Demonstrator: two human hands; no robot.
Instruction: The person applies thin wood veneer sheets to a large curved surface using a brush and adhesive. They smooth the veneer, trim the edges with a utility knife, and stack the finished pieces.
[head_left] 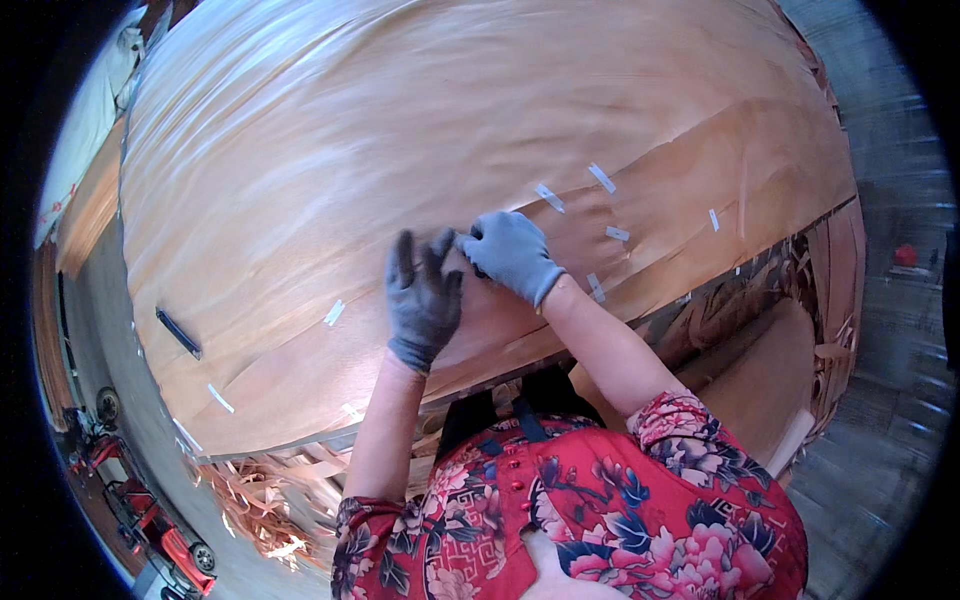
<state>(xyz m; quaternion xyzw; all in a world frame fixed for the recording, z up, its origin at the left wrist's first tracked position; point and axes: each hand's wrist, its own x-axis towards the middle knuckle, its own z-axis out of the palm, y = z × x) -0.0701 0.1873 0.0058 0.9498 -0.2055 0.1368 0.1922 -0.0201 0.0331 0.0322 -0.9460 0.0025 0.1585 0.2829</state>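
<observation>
Right grip (512, 255) curls inward, its hold impossible to tell; left grip (421, 305) spreads wide. Taping veneer (480, 110) seems in hand, calling next for flat edges.

The head view comes from the left of two side-by-side fisheye cameras worn on the person's head, looking steeply down and forward over the brown sheets (300, 150), near enough that the left hand (423, 305) and right hand (512, 255) sit around mid-picture. The wearer's red floral top (600, 510) fills the bottom edge, and the wide lens bends outlines, reaching the floor (860, 470) on both sides within a black rim.
</observation>
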